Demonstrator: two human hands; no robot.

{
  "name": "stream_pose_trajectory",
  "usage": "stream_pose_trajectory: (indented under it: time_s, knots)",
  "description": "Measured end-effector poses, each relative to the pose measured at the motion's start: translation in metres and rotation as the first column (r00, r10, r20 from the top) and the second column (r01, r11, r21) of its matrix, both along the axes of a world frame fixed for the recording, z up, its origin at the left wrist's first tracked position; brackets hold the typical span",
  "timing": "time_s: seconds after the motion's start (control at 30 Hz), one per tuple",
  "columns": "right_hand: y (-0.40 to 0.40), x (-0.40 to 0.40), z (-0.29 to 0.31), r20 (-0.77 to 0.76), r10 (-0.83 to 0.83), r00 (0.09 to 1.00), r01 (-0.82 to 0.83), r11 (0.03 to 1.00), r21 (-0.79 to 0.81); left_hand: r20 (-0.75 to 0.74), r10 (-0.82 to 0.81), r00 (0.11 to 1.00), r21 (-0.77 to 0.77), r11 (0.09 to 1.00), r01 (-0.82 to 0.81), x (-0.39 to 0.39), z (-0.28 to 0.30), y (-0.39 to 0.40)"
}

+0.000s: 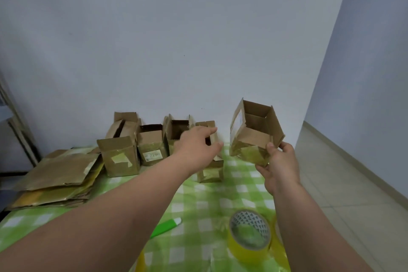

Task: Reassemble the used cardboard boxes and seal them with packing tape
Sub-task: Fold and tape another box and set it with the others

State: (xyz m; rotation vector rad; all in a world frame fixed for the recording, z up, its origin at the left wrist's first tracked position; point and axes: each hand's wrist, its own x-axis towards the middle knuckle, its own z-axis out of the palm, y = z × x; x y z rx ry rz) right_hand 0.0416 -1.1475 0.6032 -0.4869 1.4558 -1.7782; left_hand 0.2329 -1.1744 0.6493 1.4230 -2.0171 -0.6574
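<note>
Grey walls meet at a corner behind the bench (123,185), which carries a green-and-white checked cloth.

Right hand (279,168): raised above the bench. Its fingers (272,150) and thumb grip the taped lower corner of an open-topped cardboard box (254,132), held tilted in the air with the flaps standing up.

Left hand (198,146): extended forward with the fingers spread and relaxed, gripping nothing. It sits in front of a small open box (210,172) standing on the bench; contact cannot be determined.

Along the wall stand three more assembled boxes: a large box (119,157), a labelled box (152,146) and an open box (176,132) beside it.

A stack of flattened cartons (57,177) lies at the left edge of the bench.

A roll of yellowish packing tape (249,236) rests near the front edge. A green utility knife (165,227) lies to its left, well apart.
</note>
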Motion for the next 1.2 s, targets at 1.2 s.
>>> stream_pose_trajectory:
  time_s: [1.2]
  knots:
    - [-0.047, 0.035, -0.047, -0.741, 0.480, 0.470, -0.076, 0.858, 0.508, 0.646, 0.206, 0.735, -0.392, 0.916, 0.087, 0.024, -0.076, -0.030]
